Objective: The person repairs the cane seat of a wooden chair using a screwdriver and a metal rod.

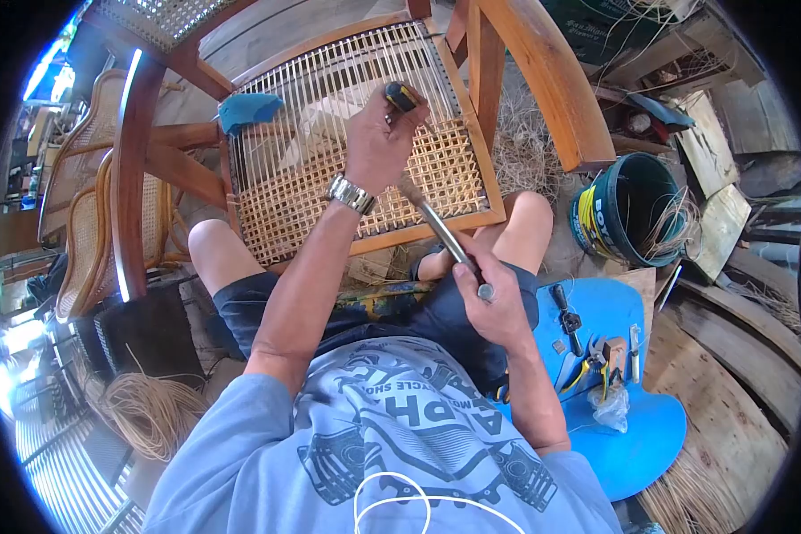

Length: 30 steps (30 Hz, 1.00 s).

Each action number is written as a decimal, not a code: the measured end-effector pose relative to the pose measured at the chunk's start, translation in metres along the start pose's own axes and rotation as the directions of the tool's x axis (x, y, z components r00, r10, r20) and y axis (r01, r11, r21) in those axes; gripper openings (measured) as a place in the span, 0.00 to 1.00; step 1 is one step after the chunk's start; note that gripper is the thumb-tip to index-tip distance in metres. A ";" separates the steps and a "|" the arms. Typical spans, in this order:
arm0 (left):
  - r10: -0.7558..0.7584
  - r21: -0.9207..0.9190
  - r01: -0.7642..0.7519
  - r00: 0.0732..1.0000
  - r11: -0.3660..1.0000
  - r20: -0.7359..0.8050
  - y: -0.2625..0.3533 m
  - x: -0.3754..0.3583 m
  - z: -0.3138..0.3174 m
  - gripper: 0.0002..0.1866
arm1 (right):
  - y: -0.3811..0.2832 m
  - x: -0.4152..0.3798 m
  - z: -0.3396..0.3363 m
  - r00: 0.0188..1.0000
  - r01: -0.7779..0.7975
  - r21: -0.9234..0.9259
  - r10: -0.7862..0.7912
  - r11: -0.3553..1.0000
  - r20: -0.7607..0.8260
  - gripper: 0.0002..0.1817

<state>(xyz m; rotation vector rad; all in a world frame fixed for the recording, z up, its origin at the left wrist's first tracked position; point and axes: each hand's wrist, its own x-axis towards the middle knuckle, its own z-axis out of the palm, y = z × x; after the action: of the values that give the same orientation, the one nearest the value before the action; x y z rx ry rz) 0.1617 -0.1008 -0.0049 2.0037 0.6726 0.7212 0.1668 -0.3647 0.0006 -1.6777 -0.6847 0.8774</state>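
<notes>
My left hand (384, 141), with a metal watch on the wrist, is closed around a tool with a black-and-yellow handle (402, 96), perhaps a screwdriver; its tip is mostly hidden. It is over the cane seat (294, 209) of a wooden chair. My right hand (494, 301) grips a metal rod-like tool (442, 230) with a brownish far end, slanting toward the weave below my left hand. The near part of the seat is woven in a grid; farther away, only lengthwise strands (329, 84) show. A blue piece (249, 111) lies at the seat's left edge.
To the right, a blue plastic surface (636, 423) carries pliers (594, 365), a black-strapped watch (567, 319) and a clear plastic bag (610, 409). A dark green bucket (632, 209) holds cane strands. Coiled cane (151, 414) lies at left. The chair's wooden arms (547, 84) rise beside the seat.
</notes>
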 end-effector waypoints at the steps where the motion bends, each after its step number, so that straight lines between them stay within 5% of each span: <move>1: 0.001 0.000 -0.001 1.000 1.000 0.001 -0.003 0.001 0.003 0.11 | 0.002 0.002 0.000 1.000 0.000 0.000 0.000 1.000 -0.001 0.22; 4: 0.019 0.044 -0.020 1.000 0.999 0.022 -0.010 0.001 0.011 0.11 | 0.012 0.012 0.003 0.992 0.124 -0.058 -0.125 0.991 -0.019 0.21; 7: 0.081 -0.049 -0.079 0.996 0.996 0.028 -0.002 0.000 0.011 0.09 | 0.015 0.018 0.008 0.956 0.138 -0.073 -0.152 0.988 -0.250 0.23; 11: 0.001 0.005 -0.001 1.000 1.000 -0.004 0.006 0.004 0.001 0.10 | 0.008 0.004 0.019 0.994 0.107 -0.049 -0.108 0.993 -0.033 0.24; 16: 0.001 0.035 -0.002 1.000 0.999 0.015 -0.005 0.010 0.011 0.10 | 0.014 0.026 0.022 0.981 0.188 -0.072 -0.191 0.979 -0.036 0.24; 18: 0.016 0.029 -0.016 1.000 0.999 -0.007 -0.003 0.007 0.009 0.10 | 0.006 0.029 0.022 0.976 0.054 -0.029 -0.059 0.998 -0.212 0.23; 21: 0.027 0.014 -0.027 0.998 1.000 -0.053 0.004 0.010 -0.001 0.10 | 0.012 0.021 0.025 0.950 0.235 -0.146 -0.259 0.961 -0.173 0.23; 22: 0.029 0.001 -0.029 0.997 1.000 -0.071 0.005 0.009 -0.002 0.10 | 0.001 0.014 0.020 0.994 0.089 -0.105 -0.095 0.991 -0.054 0.24; 30: 0.051 0.064 -0.050 0.999 0.997 -0.014 -0.016 0.016 0.015 0.12 | 0.013 0.039 0.028 0.977 0.187 -0.151 -0.200 0.971 -0.074 0.24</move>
<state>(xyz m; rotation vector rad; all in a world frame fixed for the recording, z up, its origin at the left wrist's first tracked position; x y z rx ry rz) 0.1801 -0.0903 -0.0219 2.0810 0.6639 0.7546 0.1661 -0.3216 -0.0251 -1.7315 -0.8511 0.6234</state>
